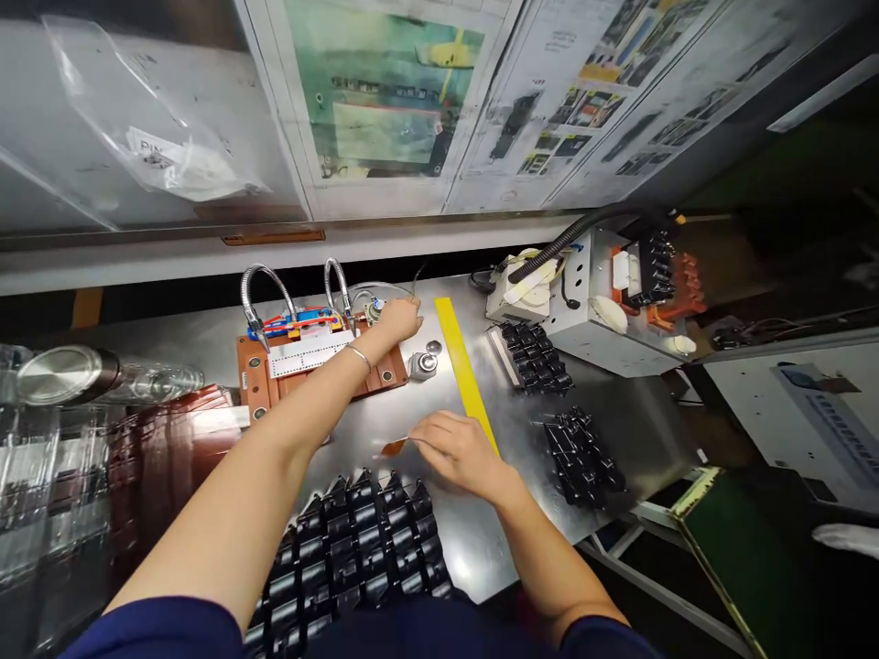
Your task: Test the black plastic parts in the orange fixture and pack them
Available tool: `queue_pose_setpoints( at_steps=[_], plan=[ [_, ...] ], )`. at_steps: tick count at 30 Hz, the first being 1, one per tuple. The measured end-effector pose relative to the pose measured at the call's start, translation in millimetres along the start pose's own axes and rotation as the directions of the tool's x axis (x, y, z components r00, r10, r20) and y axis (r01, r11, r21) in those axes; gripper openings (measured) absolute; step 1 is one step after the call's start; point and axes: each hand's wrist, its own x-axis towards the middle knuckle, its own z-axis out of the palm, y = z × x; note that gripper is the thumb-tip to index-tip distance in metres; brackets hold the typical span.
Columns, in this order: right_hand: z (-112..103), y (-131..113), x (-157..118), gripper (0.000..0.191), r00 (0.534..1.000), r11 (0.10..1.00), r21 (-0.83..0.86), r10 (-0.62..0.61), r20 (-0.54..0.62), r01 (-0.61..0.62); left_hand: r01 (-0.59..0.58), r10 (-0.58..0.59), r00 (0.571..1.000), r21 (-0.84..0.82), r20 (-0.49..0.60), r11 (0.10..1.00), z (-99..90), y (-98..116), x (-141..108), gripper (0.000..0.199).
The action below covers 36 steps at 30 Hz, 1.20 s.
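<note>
My left hand (pixel 401 318) reaches across a brown fixture block (pixel 383 377) to its back right corner. Its fingers are curled in, and what they hold, if anything, is hidden. Lower down, my right hand (pixel 457 450) pinches a thin metallic tool, perhaps tweezers, whose tip is near a small orange-brown piece (pixel 393 448) above the metal bench. On the fixture lie a white perforated plate (pixel 309 355) and blue parts with red tubing (pixel 292 322). A small metal-capped jar (pixel 423 364) stands just right of the fixture. Rows of black moulded parts (pixel 357 531) lie in front of my body.
A yellow strip (pixel 467 371) runs along the bench (pixel 473 554). Beyond it are more black parts (pixel 583 458) and a grey machine (pixel 591 311) with a black hose. At left lie a clear bottle (pixel 161 380) and reddish-brown bagged pieces (pixel 165 458). Two flexible metal hoses (pixel 257 275) arch over the fixture.
</note>
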Motion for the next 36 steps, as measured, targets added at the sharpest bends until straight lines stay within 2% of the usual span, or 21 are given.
queue_pose_setpoints(
  at_steps=[2, 4, 6, 7, 8, 9, 10, 11, 13, 14, 15, 17, 20, 22, 29, 36],
  plan=[
    [2, 3, 4, 0.020, 1.000, 0.996, 0.088, 0.003, 0.002, -0.003, -0.035, 0.036, 0.999, -0.018, 0.023, 0.999, 3.4, -6, -14, 0.037],
    [8, 5, 12, 0.019, 0.999, 0.978, 0.204, 0.035, -0.004, -0.034, -0.062, 0.065, 0.998, -0.089, 0.023, 0.994, 2.5, -15, -41, 0.043],
    [19, 9, 25, 0.017, 0.989, 0.935, 0.332, 0.144, -0.031, -0.126, -0.043, 0.061, 0.997, -0.327, 0.046, 0.944, -1.7, -31, -78, 0.047],
    [26, 11, 33, 0.015, 0.971, 0.891, 0.410, 0.233, -0.044, -0.195, 0.012, 0.037, 0.995, -0.499, 0.088, 0.866, -4.3, -42, -100, 0.048],
    [34, 15, 42, 0.013, 0.941, 0.825, 0.498, 0.336, -0.051, -0.267, 0.101, 0.016, 0.986, -0.663, 0.168, 0.742, -6.6, -57, -123, 0.051],
    [42, 19, 51, 0.013, 0.897, 0.736, 0.590, 0.440, -0.043, -0.332, 0.240, -0.025, 0.960, -0.775, 0.278, 0.585, -8.7, -73, -147, 0.058],
    [52, 24, 61, 0.014, 0.841, 0.626, 0.679, 0.540, -0.023, -0.383, 0.366, -0.066, 0.924, -0.826, 0.376, 0.429, -10.2, -90, -170, 0.064],
    [61, 28, 71, 0.015, 0.774, 0.501, 0.759, 0.633, 0.006, -0.415, 0.437, -0.123, 0.899, -0.851, 0.420, 0.292, -11.3, -107, -191, 0.065],
    [80, 35, 89, 0.017, 0.634, 0.277, 0.859, 0.770, 0.069, -0.430, 0.452, -0.250, 0.870, -0.890, 0.425, 0.058, -11.9, -134, -224, 0.057],
    [88, 37, 97, 0.017, 0.575, 0.199, 0.881, 0.813, 0.096, -0.428, 0.423, -0.318, 0.856, -0.906, 0.409, -0.026, -11.6, -143, -234, 0.050],
    [96, 38, 104, 0.017, 0.531, 0.150, 0.892, 0.840, 0.112, -0.426, 0.390, -0.380, 0.837, -0.916, 0.393, -0.090, -11.0, -148, -241, 0.043],
    [108, 37, 113, 0.015, 0.491, 0.121, 0.895, 0.863, 0.119, -0.430, 0.347, -0.495, 0.779, -0.922, 0.385, -0.170, -9.5, -150, -242, 0.028],
    [115, 35, 121, 0.010, 0.464, 0.112, 0.885, 0.877, 0.126, -0.451, 0.345, -0.632, 0.667, -0.916, 0.394, -0.207, -7.0, -144, -228, 0.012],
    [114, 35, 124, 0.008, 0.442, 0.102, 0.877, 0.887, 0.133, -0.469, 0.345, -0.685, 0.621, -0.917, 0.382, -0.199, -4.7, -142, -219, 0.009],
    [108, 44, 138, 0.012, 0.384, 0.082, 0.830, 0.908, 0.166, -0.552, 0.329, -0.786, 0.553, -0.939, 0.276, -0.098, 0.9, -155, -200, 0.021],
    [111, 49, 146, 0.014, 0.363, 0.064, 0.807, 0.912, 0.192, -0.587, 0.335, -0.801, 0.547, -0.940, 0.245, -0.060, 1.2, -160, -196, 0.020]
  ],
)
